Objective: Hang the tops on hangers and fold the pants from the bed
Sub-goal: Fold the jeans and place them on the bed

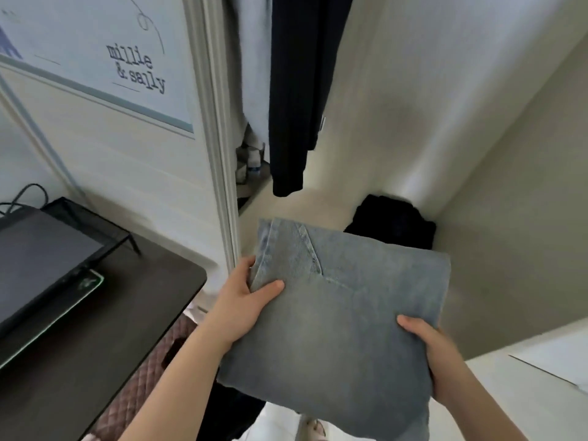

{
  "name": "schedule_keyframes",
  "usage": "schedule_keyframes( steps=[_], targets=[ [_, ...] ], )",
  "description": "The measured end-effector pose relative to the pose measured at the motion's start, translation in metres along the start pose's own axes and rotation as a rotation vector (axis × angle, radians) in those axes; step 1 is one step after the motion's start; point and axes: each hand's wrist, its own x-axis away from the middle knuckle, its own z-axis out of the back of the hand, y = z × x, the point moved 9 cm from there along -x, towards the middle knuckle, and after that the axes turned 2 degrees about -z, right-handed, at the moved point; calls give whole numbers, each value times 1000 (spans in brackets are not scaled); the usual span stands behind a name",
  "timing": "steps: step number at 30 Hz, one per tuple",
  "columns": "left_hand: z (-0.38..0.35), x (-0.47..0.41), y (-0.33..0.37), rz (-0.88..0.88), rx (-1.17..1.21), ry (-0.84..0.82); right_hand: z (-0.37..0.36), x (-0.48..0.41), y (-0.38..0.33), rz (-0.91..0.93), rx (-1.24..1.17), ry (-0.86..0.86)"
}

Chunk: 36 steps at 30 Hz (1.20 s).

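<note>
Both hands grip a folded pair of light blue jeans (337,313), held flat in the air in front of an open closet.

The left hand (245,300) pinches the jeans' left edge, thumb on top and fingers curled beneath; the right hand (436,358) clasps the near right edge the same way. Beyond the jeans, a dark folded garment (391,222) lies on the closet shelf (321,205), below a hanging dark top (299,90). A dark desk (95,329) with a monitor (41,259) stands to the left.
</note>
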Motion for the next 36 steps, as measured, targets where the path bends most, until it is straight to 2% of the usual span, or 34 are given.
schedule_keyframes(
  steps=[5,9,16,19,28,33,36],
  targets=[
    [-51,-65,-19,104,-57,-127,33,-38,3,-104,-60,17],
    [-78,-116,-42,188,-98,-147,45,-82,-7,-113,-51,7],
    [-86,-203,-105,329,-142,25,42,-187,-14,-28,84,44],
    [-77,-240,-126,333,-226,89,27,-227,-5,-66,133,9],
    [-29,-363,-187,335,-560,101,-32,-366,31,-78,228,-109],
    [9,-397,-207,301,-761,287,-66,-427,59,-17,378,-128],
    [4,-391,-208,230,-1008,309,-65,-428,68,54,497,-34]
  ],
)
